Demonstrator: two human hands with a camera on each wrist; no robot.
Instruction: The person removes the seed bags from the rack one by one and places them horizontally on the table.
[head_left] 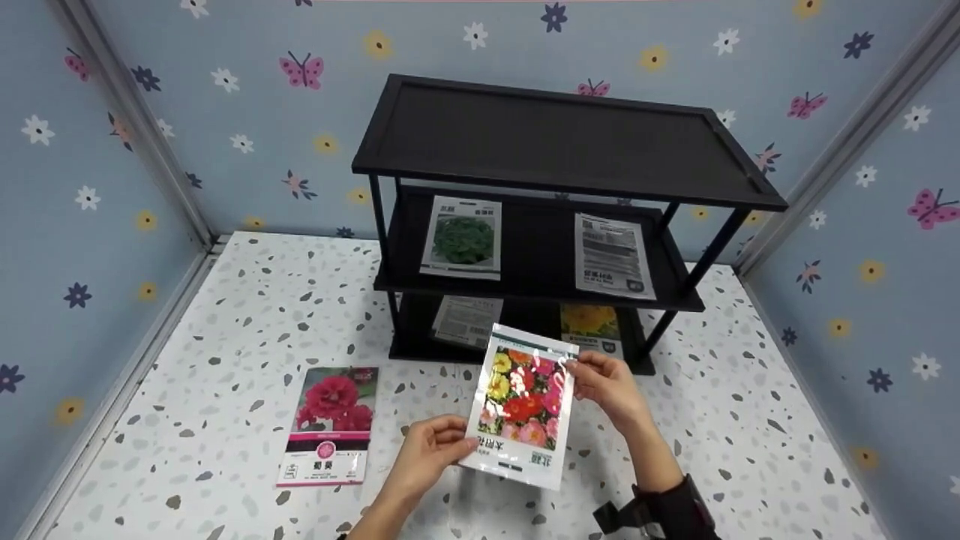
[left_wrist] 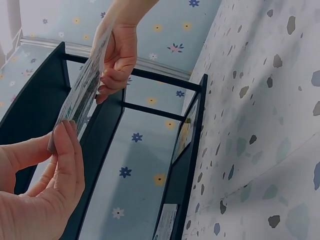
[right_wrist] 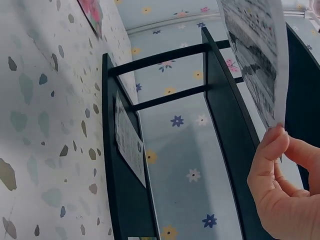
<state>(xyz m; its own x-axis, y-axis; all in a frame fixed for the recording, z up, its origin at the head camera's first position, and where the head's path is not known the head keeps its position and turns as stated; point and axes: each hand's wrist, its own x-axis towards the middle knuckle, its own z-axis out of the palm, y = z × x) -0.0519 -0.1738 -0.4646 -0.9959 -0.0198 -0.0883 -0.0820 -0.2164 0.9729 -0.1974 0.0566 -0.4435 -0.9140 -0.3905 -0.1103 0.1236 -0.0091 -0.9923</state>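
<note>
Hands (head_left: 429, 456) (head_left: 611, 388) pinch the white packet (head_left: 521, 409) by opposite edges, clear of the pink packet (head_left: 328, 426).

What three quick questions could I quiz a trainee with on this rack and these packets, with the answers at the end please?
1. True or false: the left hand and the right hand both hold the mixed-flower packet.
2. How many packets show on the middle shelf and bottom shelf of the black rack?
3. Where does the dark pink flower packet lie?
A) On the bottom shelf
B) On the speckled surface
C) On the top board

Key:
1. True.
2. Four: the green-leaf packet and a grey printed packet above, a pale printed packet and the yellow-flower packet below.
3. B.
</note>
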